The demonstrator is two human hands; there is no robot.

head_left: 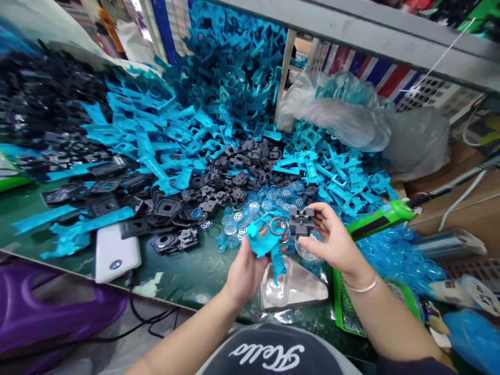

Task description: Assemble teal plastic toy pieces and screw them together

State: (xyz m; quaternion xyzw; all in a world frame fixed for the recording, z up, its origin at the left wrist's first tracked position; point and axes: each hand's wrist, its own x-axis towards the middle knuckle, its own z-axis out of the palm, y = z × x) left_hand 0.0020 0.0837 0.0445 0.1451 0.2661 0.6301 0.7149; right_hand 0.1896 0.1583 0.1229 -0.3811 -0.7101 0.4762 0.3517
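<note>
My left hand (247,271) is closed on a bright blue plastic part (265,239) that has a round opening and a strip hanging down. Just to its right, my right hand (332,237) pinches a dark grey blocky plastic part (301,222) between thumb and fingers. The two parts are close together; whether they touch I cannot tell. Below them on the green table lies a clear plastic piece (292,286). Behind my hands are several clear blue discs (253,208) with white swirl marks, and a heap of small dark grey parts (222,182).
Large heaps of blue plastic parts (148,130) and black parts (47,104) cover the back and left. A white power bank (117,252) with a cable lies near the front edge. On the right are a green electric screwdriver (380,220), a green basket (339,307) and clear blue domes (398,258).
</note>
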